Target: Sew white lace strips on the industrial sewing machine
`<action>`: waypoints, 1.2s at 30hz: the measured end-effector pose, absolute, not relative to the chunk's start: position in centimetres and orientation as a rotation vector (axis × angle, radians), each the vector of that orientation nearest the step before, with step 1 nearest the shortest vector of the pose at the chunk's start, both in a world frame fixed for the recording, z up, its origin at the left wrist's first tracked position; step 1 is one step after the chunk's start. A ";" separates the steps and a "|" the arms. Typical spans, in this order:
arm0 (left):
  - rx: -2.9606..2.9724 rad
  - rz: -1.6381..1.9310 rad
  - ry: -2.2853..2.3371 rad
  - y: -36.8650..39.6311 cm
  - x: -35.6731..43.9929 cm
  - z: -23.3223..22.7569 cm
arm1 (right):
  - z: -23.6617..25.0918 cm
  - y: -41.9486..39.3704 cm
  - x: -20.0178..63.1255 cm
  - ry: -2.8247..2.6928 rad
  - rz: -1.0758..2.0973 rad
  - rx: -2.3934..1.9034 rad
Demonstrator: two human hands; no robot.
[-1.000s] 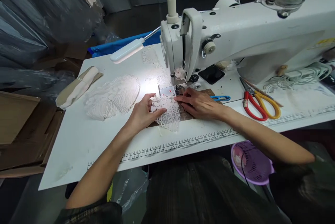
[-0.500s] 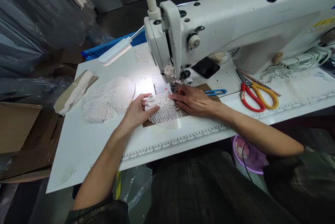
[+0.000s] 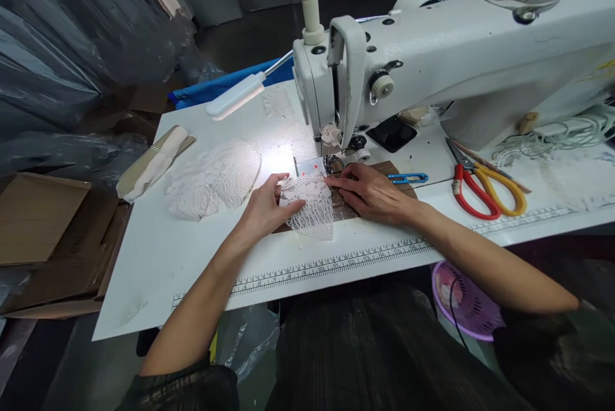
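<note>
A small piece of white lace (image 3: 311,209) lies in front of the needle area of a white sewing machine (image 3: 423,46). My left hand (image 3: 265,209) grips its left edge, thumb on top and fingers at the far side. My right hand (image 3: 372,192) rests beside the presser foot (image 3: 331,163), its fingertips closed on the lace's upper right corner. Beneath the lace and right hand is a brown board (image 3: 406,188). Blue thread snips (image 3: 408,178) lie just beyond the right hand. To the left sits a heap of white lace (image 3: 216,177).
A bundled roll of fabric (image 3: 156,161) lies at the table's left. Scissors with red and yellow handles (image 3: 487,187) and a dark phone (image 3: 393,134) are on the right. A lamp (image 3: 236,96) reaches over the table. A purple basket (image 3: 468,308) stands below the front edge.
The whole view has shifted, so the scene sits farther right in the picture. Both hands keep nearly the same hold on the lace at the machine.
</note>
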State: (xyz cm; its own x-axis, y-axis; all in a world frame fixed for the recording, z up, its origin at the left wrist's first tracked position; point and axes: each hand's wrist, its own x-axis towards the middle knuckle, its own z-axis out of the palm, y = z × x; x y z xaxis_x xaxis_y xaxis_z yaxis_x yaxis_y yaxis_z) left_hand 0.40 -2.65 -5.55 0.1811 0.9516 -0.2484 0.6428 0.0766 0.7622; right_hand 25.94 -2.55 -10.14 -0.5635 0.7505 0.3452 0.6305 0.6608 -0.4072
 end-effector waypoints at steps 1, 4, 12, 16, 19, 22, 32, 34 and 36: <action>1.636 0.489 1.540 -2.6 0.4 -5.6 | -10.2 -2.5 26.1 -2.367 0.352 -1.052; 1.630 0.494 1.559 -2.6 0.3 -5.4 | -10.4 -2.4 26.2 -2.355 0.363 -1.028; 1.583 0.519 1.489 -2.5 0.0 -5.9 | -9.7 -2.7 25.9 -2.239 0.502 -1.103; 1.613 0.523 1.509 -2.5 -0.1 -6.0 | -9.6 -2.5 25.9 -2.219 0.543 -1.123; 1.623 0.519 1.531 -2.5 0.1 -5.8 | -9.7 -2.4 26.0 -2.217 0.545 -1.133; 1.630 0.515 1.551 -2.5 0.2 -5.7 | -9.6 -2.4 26.1 -2.249 0.528 -1.101; 1.645 0.515 1.579 -2.5 0.3 -5.6 | -8.3 -3.2 26.2 -2.563 0.416 -0.996; 1.665 0.528 1.579 -2.5 0.2 -5.8 | -8.3 -3.2 26.1 -2.567 0.391 -1.019; 1.703 0.534 1.573 -2.5 0.1 -6.0 | -8.4 -3.3 26.0 -2.567 0.370 -1.033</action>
State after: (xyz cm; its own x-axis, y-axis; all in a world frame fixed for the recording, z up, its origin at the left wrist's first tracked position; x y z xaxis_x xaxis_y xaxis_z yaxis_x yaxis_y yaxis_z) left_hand 0.12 -2.49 -6.01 0.1597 0.9707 -0.1796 0.6604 0.0302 0.7503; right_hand 26.01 -3.30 -8.42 -0.6739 0.7053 0.2201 0.6143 0.7004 -0.3635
